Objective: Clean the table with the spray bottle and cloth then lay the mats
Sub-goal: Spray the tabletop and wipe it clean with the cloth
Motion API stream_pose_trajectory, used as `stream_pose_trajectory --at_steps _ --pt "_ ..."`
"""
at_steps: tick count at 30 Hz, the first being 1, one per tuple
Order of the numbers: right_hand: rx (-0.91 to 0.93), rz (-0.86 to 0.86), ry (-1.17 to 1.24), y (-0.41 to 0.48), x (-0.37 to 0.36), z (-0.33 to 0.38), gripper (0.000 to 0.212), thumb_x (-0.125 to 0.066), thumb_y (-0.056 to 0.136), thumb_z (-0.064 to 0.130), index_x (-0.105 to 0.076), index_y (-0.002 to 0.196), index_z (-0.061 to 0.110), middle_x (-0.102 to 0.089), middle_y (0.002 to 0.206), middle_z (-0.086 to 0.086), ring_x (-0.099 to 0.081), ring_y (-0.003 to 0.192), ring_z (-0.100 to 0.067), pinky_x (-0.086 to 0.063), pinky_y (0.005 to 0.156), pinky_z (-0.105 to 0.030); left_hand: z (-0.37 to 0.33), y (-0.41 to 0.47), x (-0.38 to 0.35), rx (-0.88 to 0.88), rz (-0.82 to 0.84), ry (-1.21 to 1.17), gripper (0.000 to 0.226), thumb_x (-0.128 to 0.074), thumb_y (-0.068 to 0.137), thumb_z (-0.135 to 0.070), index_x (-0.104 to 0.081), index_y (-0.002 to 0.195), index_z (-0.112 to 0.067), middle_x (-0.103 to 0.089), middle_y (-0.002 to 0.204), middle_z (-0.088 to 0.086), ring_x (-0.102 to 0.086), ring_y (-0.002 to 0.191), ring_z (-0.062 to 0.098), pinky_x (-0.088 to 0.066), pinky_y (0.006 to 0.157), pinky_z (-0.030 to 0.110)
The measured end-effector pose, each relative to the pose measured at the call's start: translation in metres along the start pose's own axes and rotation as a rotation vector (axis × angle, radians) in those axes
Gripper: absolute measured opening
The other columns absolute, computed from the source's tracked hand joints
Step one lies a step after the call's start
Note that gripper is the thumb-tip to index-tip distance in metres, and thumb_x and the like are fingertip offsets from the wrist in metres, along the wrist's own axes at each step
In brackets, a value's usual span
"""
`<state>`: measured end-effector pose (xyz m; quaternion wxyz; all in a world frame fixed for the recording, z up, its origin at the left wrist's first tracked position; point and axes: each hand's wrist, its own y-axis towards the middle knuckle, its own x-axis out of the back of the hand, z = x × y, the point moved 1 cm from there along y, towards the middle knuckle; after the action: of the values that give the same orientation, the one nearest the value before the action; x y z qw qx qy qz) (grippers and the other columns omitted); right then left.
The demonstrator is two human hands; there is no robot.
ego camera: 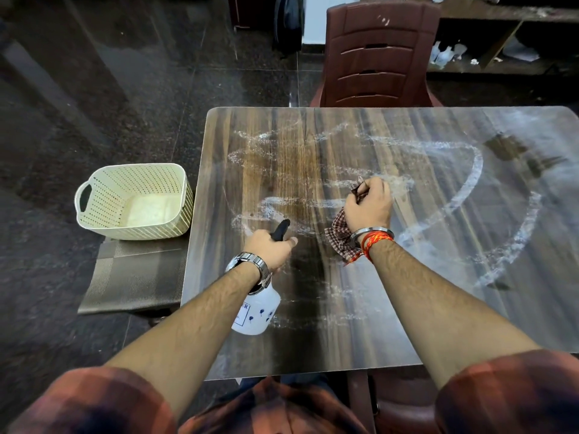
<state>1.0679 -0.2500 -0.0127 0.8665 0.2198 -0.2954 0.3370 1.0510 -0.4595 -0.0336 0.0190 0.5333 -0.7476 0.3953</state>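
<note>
Bench (391,324) is streaked wet: the right hand (369,205), its grip bunching the cloth (336,238), wipes; the left hand (269,249) grips the spray bottle (258,311) ready; mats (134,277) wait aside.

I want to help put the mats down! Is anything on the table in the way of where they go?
Only the hands' own things: the spray bottle and cloth. The mats wait left of the table, under the basket.

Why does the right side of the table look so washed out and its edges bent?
Head view: overhead light glares off the wet table at far right; the wide-angle lens bows its edges; the left hand and spray bottle cast a dark shadow; the right hand looks slightly soft.
</note>
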Motion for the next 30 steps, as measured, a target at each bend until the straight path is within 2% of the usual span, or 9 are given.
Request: stream_pose_trajectory --at_steps 4,9,13,15,17,19,23,27,30 --pt "0.036 0.012 0.024 -0.005 -0.005 0.005 0.015 -0.056 0.075 0.005 -0.044 0.078 0.014 -0.047 0.089 -0.005 -0.039 0.074 -0.017 -0.021 0.060 -0.021 0.002 0.002 0.009 0.007 -0.102 0.055 0.026 -0.069 0.084 -0.031 -0.060 0.069 -0.011 -0.072 0.077 0.013 -0.071 0.066 0.032 -0.058 0.060 0.036" --pt "0.080 0.009 0.050 -0.007 -0.015 0.012 0.015 -0.056 0.075 0.005 -0.044 0.077 0.013 -0.047 0.087 -0.006 -0.040 0.073 -0.018 -0.021 0.060 -0.022 0.012 0.006 0.032 0.080 -0.170 -0.016 0.021 -0.068 0.083 -0.031 -0.064 0.072 -0.013 -0.064 0.057 0.006 -0.064 0.048 0.024 -0.043 0.047 0.021" --pt "0.094 0.051 0.062 -0.010 -0.027 0.015 0.016 -0.056 0.075 0.004 -0.043 0.077 0.014 -0.046 0.086 -0.005 -0.040 0.073 -0.017 -0.023 0.061 -0.022 0.020 0.010 0.043 0.114 -0.232 -0.023 0.019 -0.066 0.073 -0.027 -0.065 0.071 -0.009 -0.069 0.065 0.013 -0.073 0.064 0.034 -0.059 0.059 0.037" --pt "0.103 0.065 0.060 -0.011 -0.032 0.017 0.016 -0.056 0.075 0.005 -0.043 0.077 0.014 -0.047 0.086 -0.005 -0.041 0.074 -0.017 -0.027 0.064 -0.024 0.023 0.010 0.046 0.118 -0.210 -0.024 0.019 -0.068 0.073 -0.027 -0.065 0.070 -0.008 -0.068 0.058 0.010 -0.072 0.056 0.030 -0.057 0.055 0.034" --pt "0.110 0.074 0.055 -0.011 -0.037 0.020 0.015 -0.055 0.074 0.006 -0.044 0.077 0.015 -0.047 0.086 -0.004 -0.041 0.074 -0.017 -0.031 0.066 -0.027 0.022 0.008 0.048 0.115 -0.179 -0.047 0.020 -0.070 0.077 -0.026 -0.065 0.070 -0.007 -0.064 0.050 0.007 -0.064 0.043 0.024 -0.049 0.051 0.026" --pt "0.110 0.079 0.050 -0.011 -0.040 0.022 0.015 -0.055 0.074 0.007 -0.043 0.076 0.016 -0.047 0.086 -0.003 -0.041 0.074 -0.016 -0.032 0.067 -0.029 0.021 0.009 0.047 0.103 -0.190 -0.070 0.021 -0.070 0.080 -0.026 -0.063 0.072 -0.008 -0.064 0.055 0.008 -0.063 0.045 0.025 -0.047 0.053 0.025" --pt "0.098 0.082 0.034 -0.012 -0.041 0.022 0.015 -0.055 0.074 0.009 -0.043 0.075 0.017 -0.048 0.086 -0.003 -0.042 0.075 -0.016 -0.035 0.068 -0.031 0.006 0.012 0.043 0.024 -0.204 -0.027 0.024 -0.074 0.079 -0.037 -0.065 0.074 -0.015 -0.071 0.074 0.008 -0.072 0.069 0.030 -0.058 0.062 0.032" --pt "0.089 0.090 0.037 -0.011 -0.037 0.019 0.013 -0.055 0.074 0.006 -0.044 0.076 0.014 -0.049 0.087 -0.006 -0.041 0.076 -0.016 -0.028 0.066 -0.024 -0.017 0.019 0.040 -0.004 -0.134 -0.047 0.038 -0.077 0.073 -0.046 -0.070 0.088 -0.012 -0.075 0.084 0.009 -0.073 0.073 0.030 -0.062 0.068 0.035" --pt "0.104 0.074 0.050 -0.011 -0.033 0.016 0.016 -0.055 0.074 0.004 -0.042 0.074 0.014 -0.047 0.085 -0.005 -0.041 0.075 -0.016 -0.024 0.063 -0.021 -0.035 0.022 0.033 -0.055 -0.158 -0.022 0.026 -0.075 0.079 -0.038 -0.064 0.080 -0.015 -0.072 0.085 0.009 -0.071 0.073 0.031 -0.059 0.065 0.031"
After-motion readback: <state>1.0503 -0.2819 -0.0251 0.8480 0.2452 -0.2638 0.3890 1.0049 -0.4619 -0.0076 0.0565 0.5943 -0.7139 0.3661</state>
